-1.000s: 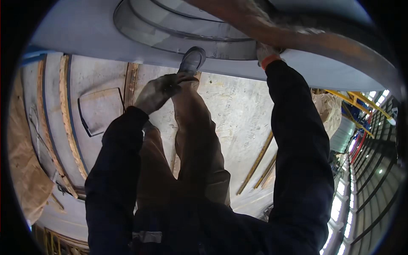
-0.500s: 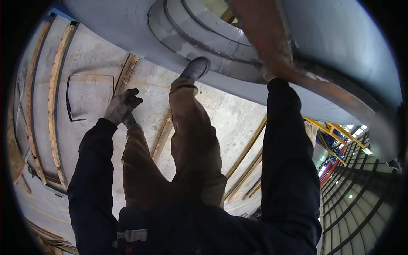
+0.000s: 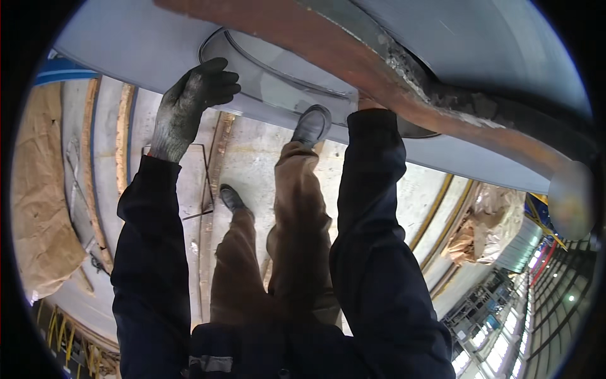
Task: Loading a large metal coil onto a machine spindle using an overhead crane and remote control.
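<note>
My left hand (image 3: 197,95), in a grey work glove, is raised in front of a large smooth grey metal body (image 3: 145,41). Its fingers are stretched and a little bent, and nothing is in them. A thick, curved, rust-brown metal bar (image 3: 334,47) with a rough dark edge runs across the top of the view. My right hand (image 3: 369,103) reaches up behind or under this bar; just a sliver by the cuff shows. The fingers are hidden, so whether they grip the bar cannot be told. Curved ring edges (image 3: 278,72) mark the grey body below the bar.
Wooden strips (image 3: 124,139) lie along the pale floor (image 3: 252,145). Brown paper (image 3: 41,196) covers the far left. A thin dark strap (image 3: 205,170) lies near my left shoe (image 3: 233,197). Crumpled plastic and brown wrapping (image 3: 483,230) sit to the right.
My left hand has risen from above the floor to the grey body. The view has shifted, so the rusty bar now slants across the top. My right arm still reaches up to it.
</note>
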Tool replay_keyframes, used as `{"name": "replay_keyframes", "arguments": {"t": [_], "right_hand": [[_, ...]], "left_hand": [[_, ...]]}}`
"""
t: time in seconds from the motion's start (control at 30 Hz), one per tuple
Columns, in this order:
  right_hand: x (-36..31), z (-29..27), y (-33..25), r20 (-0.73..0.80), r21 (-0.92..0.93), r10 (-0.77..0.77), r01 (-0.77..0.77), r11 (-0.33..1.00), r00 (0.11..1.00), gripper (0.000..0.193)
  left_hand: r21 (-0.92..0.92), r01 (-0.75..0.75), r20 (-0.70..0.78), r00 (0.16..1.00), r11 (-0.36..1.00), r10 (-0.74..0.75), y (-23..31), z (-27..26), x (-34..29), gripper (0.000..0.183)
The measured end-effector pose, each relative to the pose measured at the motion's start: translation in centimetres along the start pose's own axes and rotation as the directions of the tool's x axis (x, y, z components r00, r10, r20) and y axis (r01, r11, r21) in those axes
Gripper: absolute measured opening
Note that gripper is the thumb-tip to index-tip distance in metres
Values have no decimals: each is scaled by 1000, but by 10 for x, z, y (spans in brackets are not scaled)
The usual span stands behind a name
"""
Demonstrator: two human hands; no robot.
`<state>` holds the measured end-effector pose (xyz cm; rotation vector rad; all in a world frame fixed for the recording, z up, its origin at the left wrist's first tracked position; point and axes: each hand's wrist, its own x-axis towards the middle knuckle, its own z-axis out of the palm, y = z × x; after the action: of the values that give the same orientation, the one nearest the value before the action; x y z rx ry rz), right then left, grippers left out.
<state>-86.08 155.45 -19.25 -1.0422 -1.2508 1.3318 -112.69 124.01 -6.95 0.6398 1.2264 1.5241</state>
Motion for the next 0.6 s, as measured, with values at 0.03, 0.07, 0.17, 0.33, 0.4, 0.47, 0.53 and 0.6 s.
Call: {"name": "replay_keyframes", "arguments": {"t": [0.03, 0.07, 0.17, 0.33, 0.4, 0.47, 0.53, 0.6], "right_hand": [[1, -1, 0, -16, 60, 30, -29, 998, 999, 44], [0, -4, -1, -26, 108, 62, -59, 992, 998, 44], [-6, 3, -5, 6, 243, 163, -159, 957, 987, 44], [-23, 2, -15, 42, 361, 273, -269, 893, 961, 44], [-27, -1, -20, 43, 385, 305, -298, 874, 951, 44], [-29, -3, -24, 54, 402, 337, -329, 854, 940, 44], [-34, -5, -28, 57, 422, 368, -357, 834, 928, 44], [-35, -3, -30, 64, 437, 387, -375, 818, 920, 44]], "left_hand": [[31, -5, 17, 1000, 999, 5, 3, 1, 6, 69], [62, -12, 35, 999, 998, 10, 6, 2, 12, 69], [89, 49, -20, 999, 995, -47, -6, 10, 7, 75], [54, 160, -61, 986, 986, -156, -25, 12, -9, 75], [9, 170, -38, 985, 985, -169, -25, 12, -12, 69], [76, 170, -29, 985, 982, -169, -19, 13, -13, 69], [122, 198, -23, 980, 973, -197, -15, 8, -16, 67], [109, 209, -27, 978, 972, -207, -13, 2, -20, 65]]}}
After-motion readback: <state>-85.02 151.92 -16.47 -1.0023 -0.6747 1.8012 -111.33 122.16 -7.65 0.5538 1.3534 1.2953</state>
